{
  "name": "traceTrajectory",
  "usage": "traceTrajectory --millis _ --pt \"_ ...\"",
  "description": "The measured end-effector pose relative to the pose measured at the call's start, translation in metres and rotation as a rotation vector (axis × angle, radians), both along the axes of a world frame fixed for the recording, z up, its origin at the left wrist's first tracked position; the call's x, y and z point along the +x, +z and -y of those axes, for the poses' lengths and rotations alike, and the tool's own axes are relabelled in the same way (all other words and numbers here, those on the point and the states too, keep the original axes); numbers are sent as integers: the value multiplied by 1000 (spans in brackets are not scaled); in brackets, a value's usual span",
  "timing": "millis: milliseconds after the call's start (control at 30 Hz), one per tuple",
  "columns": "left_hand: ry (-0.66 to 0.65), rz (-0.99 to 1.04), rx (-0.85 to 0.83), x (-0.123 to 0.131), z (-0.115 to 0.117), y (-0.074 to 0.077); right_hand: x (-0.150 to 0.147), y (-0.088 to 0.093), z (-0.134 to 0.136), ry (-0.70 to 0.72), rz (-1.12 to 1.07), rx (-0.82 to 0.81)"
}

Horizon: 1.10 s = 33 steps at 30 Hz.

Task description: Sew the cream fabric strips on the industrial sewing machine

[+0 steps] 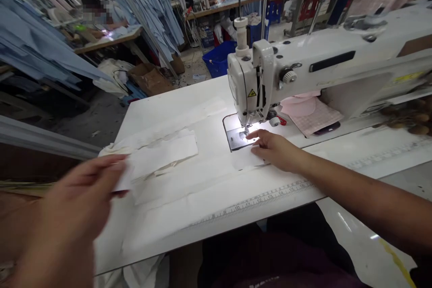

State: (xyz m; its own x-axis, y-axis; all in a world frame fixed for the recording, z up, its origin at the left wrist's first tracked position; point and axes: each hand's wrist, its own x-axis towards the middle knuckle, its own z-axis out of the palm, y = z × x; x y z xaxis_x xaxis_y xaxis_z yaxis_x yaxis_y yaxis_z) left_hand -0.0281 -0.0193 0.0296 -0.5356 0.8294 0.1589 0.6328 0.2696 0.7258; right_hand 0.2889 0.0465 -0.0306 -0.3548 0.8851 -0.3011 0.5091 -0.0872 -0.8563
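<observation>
My left hand (70, 202) is blurred at the lower left, its fingers closed on the edge of a white cloth piece (162, 155) lying on the table. My right hand (275, 149) rests flat on a smaller white cloth piece (246, 159), with the fingertips just beside the presser foot (248, 129) of a white industrial sewing machine (256, 81). The machine's lamp lights the dark needle plate (236, 138). The needle itself is too small and bright to make out.
A white sewing table (209, 229) with a ruler scale (256, 202) along its front edge carries the machine. Pink patterned cloth (310, 114) lies behind the machine head. Beyond stand a blue crate (219, 58), a cardboard box (150, 78), hanging pale blue fabric (33, 40) and a co-worker (97, 13).
</observation>
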Motion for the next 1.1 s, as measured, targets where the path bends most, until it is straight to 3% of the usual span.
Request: traceTrajectory --millis 167,267,367,567,700,867,1100 --pt "-531 237 -259 83 -39 -29 2 -7 2 -36 -103 2" --pt "-716 222 -330 125 -49 -38 2 -9 0 -69 -119 1" --pt "-844 238 -403 148 -53 -44 3 -10 -1 -90 -128 4" --pt "-810 430 -371 148 -60 -55 6 -16 1 -4 -166 61" --pt "-831 194 -234 136 -66 -58 3 -17 3 -1 -95 117" --pt "-1075 -23 -282 136 -67 -54 2 -17 5 14 -169 171" --pt "-898 -32 -386 139 -64 -49 2 -25 2 -67 -260 158"
